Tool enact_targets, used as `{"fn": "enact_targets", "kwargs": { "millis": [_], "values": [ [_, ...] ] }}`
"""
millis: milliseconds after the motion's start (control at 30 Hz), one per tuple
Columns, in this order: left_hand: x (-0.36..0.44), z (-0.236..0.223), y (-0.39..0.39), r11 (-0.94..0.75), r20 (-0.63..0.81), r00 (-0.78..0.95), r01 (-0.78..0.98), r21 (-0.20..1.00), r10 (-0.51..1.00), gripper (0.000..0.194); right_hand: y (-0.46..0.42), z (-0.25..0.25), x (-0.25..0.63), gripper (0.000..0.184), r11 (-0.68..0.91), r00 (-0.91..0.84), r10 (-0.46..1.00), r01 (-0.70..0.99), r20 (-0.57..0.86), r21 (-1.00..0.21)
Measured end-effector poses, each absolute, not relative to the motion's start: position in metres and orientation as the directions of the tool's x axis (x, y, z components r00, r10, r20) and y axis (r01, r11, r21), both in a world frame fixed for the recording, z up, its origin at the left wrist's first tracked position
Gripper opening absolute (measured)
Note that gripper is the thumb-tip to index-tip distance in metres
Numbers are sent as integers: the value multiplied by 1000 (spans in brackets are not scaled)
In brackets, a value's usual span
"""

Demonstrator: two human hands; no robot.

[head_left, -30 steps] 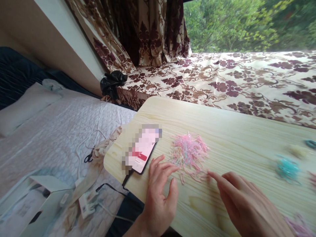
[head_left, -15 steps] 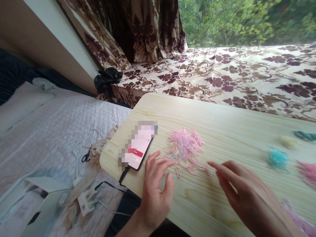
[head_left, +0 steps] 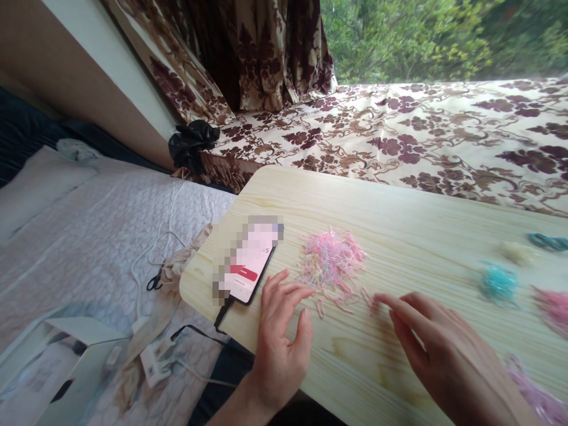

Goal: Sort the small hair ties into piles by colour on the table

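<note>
A loose pile of pink and pastel strands [head_left: 332,257] lies on the table [head_left: 417,228], with a few loose strands [head_left: 342,306] scattered along its near edge. The left hand [head_left: 286,331] has its grip open, fingers slightly spread between the pile and a phone [head_left: 244,281]. The right hand [head_left: 448,349] reaches an index finger to a stray strand by the pile; its grip is open, index and thumb apart. Farther right sit a teal bundle [head_left: 500,283], a cream bundle [head_left: 519,253] and a pink bundle [head_left: 554,307]. Beyond the table's left edge is a bed [head_left: 128,201].
</note>
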State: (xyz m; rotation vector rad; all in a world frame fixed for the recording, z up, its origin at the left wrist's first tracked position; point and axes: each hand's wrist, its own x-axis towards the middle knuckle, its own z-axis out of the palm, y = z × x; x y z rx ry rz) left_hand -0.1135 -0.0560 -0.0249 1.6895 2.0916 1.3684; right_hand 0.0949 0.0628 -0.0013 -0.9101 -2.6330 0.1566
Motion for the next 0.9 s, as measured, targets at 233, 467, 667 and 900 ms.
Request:
{"fn": "enact_targets", "kwargs": {
  "millis": [233,467,667,900],
  "values": [
    [-113,-26,-57,-28,408,-377,705,708,831,33,56,5,105,30,777,-711,629,593,316,-212],
    [-114,-26,-55,-34,424,-365,724,689,829,33,62,-3,95,31,768,-704,639,607,310,-206],
    [-114,-26,-55,-38,431,-359,730,682,828,32,65,0,83,35,793,-727,601,593,331,-138],
    [-114,-28,-56,-31,450,-359,753,657,818,32,56,-1,96,30,796,-719,603,574,347,-193]
  ]
}}
